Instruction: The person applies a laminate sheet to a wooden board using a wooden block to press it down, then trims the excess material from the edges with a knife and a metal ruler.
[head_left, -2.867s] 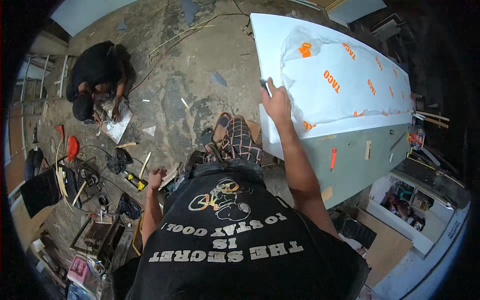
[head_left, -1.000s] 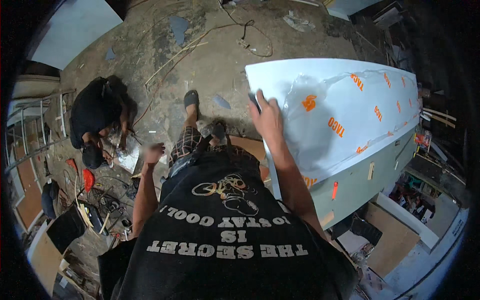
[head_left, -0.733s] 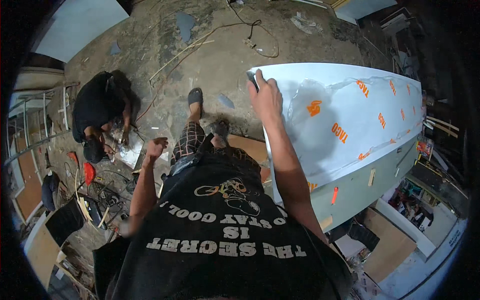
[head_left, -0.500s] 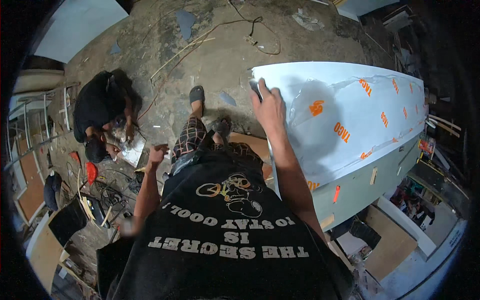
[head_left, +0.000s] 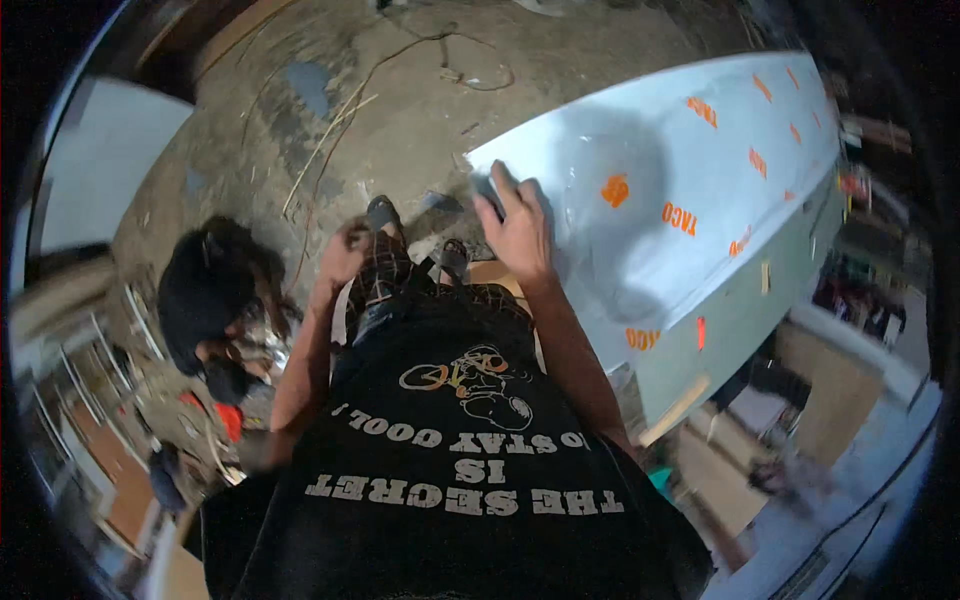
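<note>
My right hand (head_left: 518, 228) is at the left end of a long white panel (head_left: 570, 300), whose clear film carries orange print. Its thumb and fingers close round a small dark block (head_left: 483, 187), mostly hidden and blurred, at the panel's edge. In front of my checked shorts (head_left: 378, 275) hangs my left hand (head_left: 343, 255). Its fingers look curled, but motion smears them, and nothing shows in them.
Below the white sheet is a grey-green side (head_left: 690, 370) with a red strip. A co-worker in black (head_left: 205, 300) crouches on the floor at left, near red items (head_left: 229, 420). A cord (head_left: 395, 50) and thin sticks (head_left: 330, 150) lie ahead on concrete.
My view has turned, so the panel appears tilted, its far end higher. My left hand has risen and moved right, toward my thigh. My right hand stays by the panel's end with the block.
</note>
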